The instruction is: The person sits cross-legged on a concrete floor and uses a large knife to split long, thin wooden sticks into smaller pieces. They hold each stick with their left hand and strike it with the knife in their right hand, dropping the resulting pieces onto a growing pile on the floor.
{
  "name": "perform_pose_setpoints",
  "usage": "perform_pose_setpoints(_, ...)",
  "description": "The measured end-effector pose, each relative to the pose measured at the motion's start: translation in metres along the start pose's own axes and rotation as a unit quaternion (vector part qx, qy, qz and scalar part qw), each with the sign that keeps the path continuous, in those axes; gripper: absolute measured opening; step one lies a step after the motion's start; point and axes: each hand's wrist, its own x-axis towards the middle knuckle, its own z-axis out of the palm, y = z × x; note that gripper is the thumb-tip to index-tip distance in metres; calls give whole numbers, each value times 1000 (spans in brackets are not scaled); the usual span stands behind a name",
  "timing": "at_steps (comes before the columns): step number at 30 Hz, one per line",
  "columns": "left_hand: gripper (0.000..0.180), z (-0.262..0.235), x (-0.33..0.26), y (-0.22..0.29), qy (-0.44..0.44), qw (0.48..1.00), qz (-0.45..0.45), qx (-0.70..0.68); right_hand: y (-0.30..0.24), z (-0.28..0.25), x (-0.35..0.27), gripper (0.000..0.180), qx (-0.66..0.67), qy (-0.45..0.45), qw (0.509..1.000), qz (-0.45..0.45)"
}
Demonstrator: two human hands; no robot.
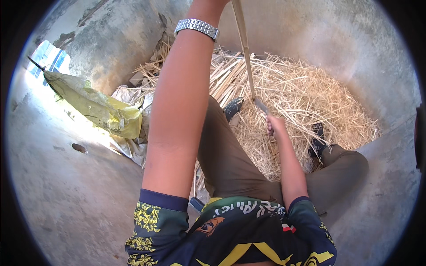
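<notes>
My left arm reaches up past the top edge, a silver watch (196, 28) on its wrist. Only the base of my left hand (212, 4) shows; its fingers are cut off by the edge. From beside it a long, thin bamboo strip (244, 44) hangs down steeply, apparently held there by that hand. Lower down, my right hand (277, 127) is closed round the handle of a knife (262, 106). The knife's blade points up and left, meeting the strip's lower end. Between my legs lies a heap of pale shavings (301, 97), just beyond my right hand.
Split bamboo strips (228, 77) lie at the heap's left side. A translucent yellow-green plastic sheet (95, 104) hangs at left, beside a bright opening (49, 56). Curved concrete walls (301, 26) surround me. Dark patterned footwear (317, 141) on my feet rests among the shavings.
</notes>
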Motion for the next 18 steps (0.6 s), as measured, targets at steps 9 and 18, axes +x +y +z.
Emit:
perform_pose_setpoints(9, 27, -9, -2, 1, 14, 1000, -1, -16, -141, -50, -147, 18, 135, -11, 948, -287)
perform_pose_setpoints(18, 36, 10, 26, 0, 296, 865, 236, 328, -154, -61, -227, 26, 215, -18, 900, -380)
